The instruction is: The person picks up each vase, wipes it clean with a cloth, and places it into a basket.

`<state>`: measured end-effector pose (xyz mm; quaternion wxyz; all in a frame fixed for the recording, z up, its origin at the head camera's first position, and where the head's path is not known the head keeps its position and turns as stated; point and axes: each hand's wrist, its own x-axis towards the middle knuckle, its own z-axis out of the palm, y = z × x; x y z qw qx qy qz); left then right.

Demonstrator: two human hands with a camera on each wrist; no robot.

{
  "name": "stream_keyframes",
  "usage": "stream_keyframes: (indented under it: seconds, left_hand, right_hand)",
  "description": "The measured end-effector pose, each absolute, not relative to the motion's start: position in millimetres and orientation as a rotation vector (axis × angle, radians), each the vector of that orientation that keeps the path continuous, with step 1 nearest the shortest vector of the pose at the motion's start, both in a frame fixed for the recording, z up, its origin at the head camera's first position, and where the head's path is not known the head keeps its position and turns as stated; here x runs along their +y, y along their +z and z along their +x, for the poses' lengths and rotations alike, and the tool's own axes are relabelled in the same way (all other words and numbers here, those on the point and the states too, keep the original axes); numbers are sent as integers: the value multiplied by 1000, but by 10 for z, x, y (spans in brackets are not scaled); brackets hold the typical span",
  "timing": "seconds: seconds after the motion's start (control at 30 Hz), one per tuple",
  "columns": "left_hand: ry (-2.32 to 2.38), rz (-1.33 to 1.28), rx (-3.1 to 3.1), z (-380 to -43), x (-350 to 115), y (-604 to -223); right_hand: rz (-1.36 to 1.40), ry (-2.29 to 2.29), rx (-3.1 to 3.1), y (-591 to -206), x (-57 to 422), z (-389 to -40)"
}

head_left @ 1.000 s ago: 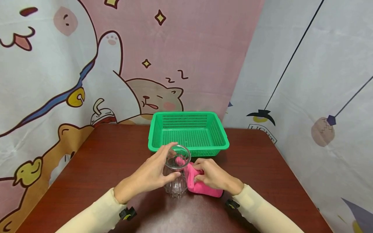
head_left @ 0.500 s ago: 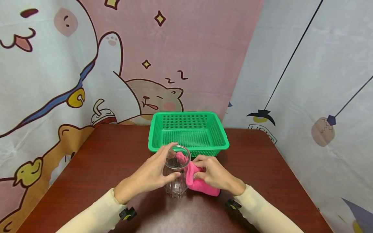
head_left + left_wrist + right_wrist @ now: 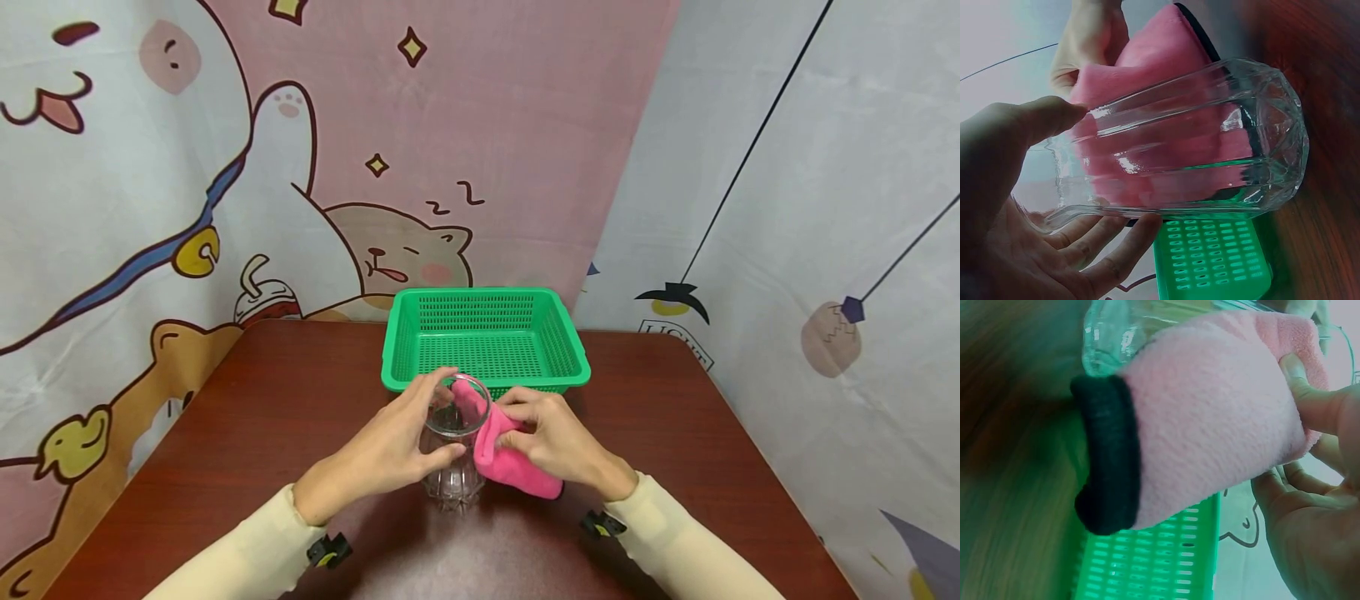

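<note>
A clear ribbed glass vase (image 3: 453, 477) with a wide round mouth stands tall in the middle of the head view. My left hand (image 3: 390, 442) grips it near the rim, thumb on the near side and fingers on the far side. Folded pink cloth (image 3: 521, 473) with a black edge lies against the vase's right side. My right hand (image 3: 558, 437) pinches the cloth's upper part between thumb and fingers. The left wrist view shows pink through the glass wall (image 3: 1279, 125). In the right wrist view, the fuzzy cloth (image 3: 1210, 419) hangs in front of the vase.
A green plastic basket (image 3: 581, 367) with slotted walls stands just behind the vase and both hands. Everything is on a dark reddish-brown wooden table (image 3: 300, 392). Cartoon-printed fabric (image 3: 525, 167) hangs behind the table and along its sides.
My right hand has moved slightly up and away, carrying the cloth along the vase's right side. The left hand and the vase have stayed in place.
</note>
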<state>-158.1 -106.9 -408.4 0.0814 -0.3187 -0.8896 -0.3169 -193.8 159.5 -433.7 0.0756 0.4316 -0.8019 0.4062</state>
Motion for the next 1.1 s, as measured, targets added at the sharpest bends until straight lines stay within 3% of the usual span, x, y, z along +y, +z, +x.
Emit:
stream_keyframes:
  seconds: [0.43,1.1]
  left_hand:
    - [-968,-981,-2645,-1578,-1067,-4073]
    - [-963,-978,-2641,-1585,-1072,-4085]
  right_hand:
    - [1195,1434,-2366,-3944,1544,-1738]
    - [1275,1489,-2296,-3866,1573,-1761]
